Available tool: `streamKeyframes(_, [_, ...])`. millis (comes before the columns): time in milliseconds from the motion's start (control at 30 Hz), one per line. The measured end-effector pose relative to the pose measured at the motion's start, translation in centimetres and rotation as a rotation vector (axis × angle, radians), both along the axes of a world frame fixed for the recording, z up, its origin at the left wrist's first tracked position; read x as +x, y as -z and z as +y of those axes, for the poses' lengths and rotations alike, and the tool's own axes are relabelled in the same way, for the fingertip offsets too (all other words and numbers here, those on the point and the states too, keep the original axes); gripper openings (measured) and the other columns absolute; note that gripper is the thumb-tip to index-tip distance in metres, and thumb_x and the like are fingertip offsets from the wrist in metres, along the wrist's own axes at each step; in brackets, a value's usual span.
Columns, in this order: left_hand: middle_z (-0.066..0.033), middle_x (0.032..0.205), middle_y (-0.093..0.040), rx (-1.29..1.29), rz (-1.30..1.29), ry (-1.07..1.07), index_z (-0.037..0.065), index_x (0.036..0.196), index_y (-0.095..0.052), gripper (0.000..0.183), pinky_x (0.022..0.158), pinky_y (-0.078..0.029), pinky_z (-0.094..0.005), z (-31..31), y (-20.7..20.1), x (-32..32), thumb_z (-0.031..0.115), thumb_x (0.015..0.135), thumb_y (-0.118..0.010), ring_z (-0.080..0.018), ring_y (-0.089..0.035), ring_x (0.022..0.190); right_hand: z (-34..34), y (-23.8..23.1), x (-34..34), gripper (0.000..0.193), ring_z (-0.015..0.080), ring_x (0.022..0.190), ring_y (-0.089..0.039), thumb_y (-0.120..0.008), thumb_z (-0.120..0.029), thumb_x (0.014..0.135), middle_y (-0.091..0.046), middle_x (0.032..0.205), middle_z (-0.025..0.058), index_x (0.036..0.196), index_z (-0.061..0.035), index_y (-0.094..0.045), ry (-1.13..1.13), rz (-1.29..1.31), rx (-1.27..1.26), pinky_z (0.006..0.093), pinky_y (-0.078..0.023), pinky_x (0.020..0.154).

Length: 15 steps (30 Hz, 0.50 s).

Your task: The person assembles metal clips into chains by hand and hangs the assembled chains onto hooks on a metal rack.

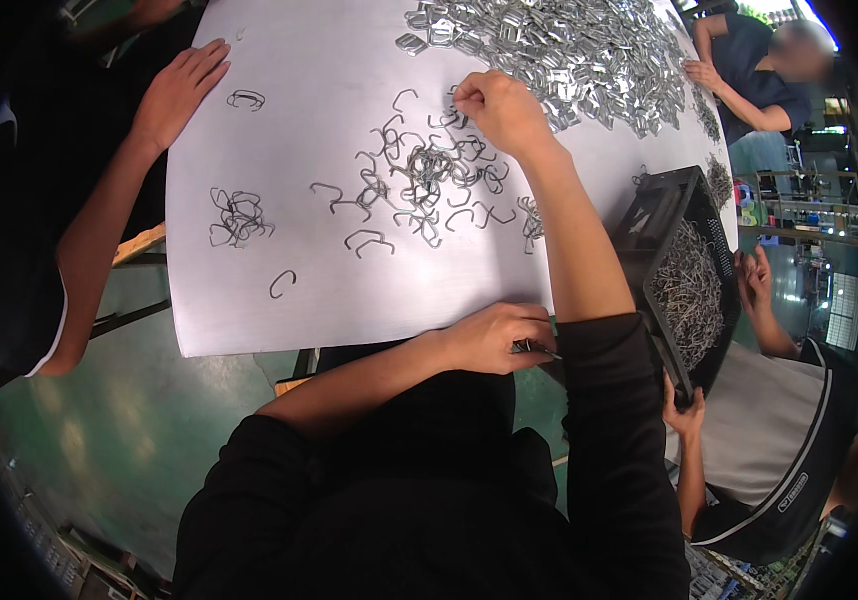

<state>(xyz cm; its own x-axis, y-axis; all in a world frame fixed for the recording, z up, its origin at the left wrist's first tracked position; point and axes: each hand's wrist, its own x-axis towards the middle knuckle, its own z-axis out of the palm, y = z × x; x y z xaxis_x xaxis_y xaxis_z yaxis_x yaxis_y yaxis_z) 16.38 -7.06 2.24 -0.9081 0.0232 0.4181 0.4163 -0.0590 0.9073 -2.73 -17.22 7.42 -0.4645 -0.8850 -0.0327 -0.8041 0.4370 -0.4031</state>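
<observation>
My right hand [505, 112] reaches over the white table, thumb and fingers pinched at a bent wire hook [452, 92]. Just below it spreads a loose, tangled pile of bent wire hooks [429, 170]. At the near edge of the table, my left hand [497, 338] is closed round a small dark object [534, 348]; most of it is hidden by the fingers, so its kind does not show. Beyond my right hand lies a large heap of flat silver metal buckles [589, 60].
A black plastic crate [689, 290] full of small wire pieces tilts at the table's right side, held by a person's hand [685, 405]. Another person's hand [177, 95] rests at the left edge, near a small cluster of hooks [239, 218]. A third person [764, 85] stands far right.
</observation>
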Motion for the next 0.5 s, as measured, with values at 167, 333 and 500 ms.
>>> streamKeyframes(167, [-0.01,0.098,-0.062,-0.009,-0.063,0.046,0.002,0.086,-0.063,0.014,0.07,-0.049,-0.0353,-0.7,-1.1,0.2,0.003,0.073,-0.068,-0.0288,-0.06,0.085,-0.3,0.0,1.7,0.011,0.0265,0.092,-0.061,-0.063,-0.02,0.08,-0.061,0.096,0.0102,0.087,-0.0121,-0.067,-0.119,0.093,0.155,0.0386,-0.049,0.079])
streamKeyframes(333, [-0.0081,0.087,-0.06,-0.014,0.081,-0.066,0.003,0.084,-0.063,0.011,0.063,-0.047,-0.0346,0.1,-0.1,-0.2,0.004,0.074,-0.068,-0.0261,-0.059,0.075,0.6,0.3,1.5,0.013,0.0255,0.079,-0.061,-0.06,-0.014,0.083,-0.063,0.086,0.0119,0.089,-0.0033,-0.062,-0.088,0.052,-0.093,0.035,-0.047,0.074])
streamKeyframes(500, [-0.0074,0.082,-0.058,-0.043,0.017,-0.008,0.004,0.083,-0.063,0.009,0.064,-0.047,-0.0334,-0.1,-0.3,0.0,0.004,0.076,-0.068,-0.024,-0.059,0.075,3.3,-1.7,0.4,0.014,0.0228,0.068,-0.059,-0.058,-0.013,0.084,-0.063,0.076,0.0124,0.089,-0.0002,-0.06,0.089,-0.177,-0.067,0.034,-0.046,0.066])
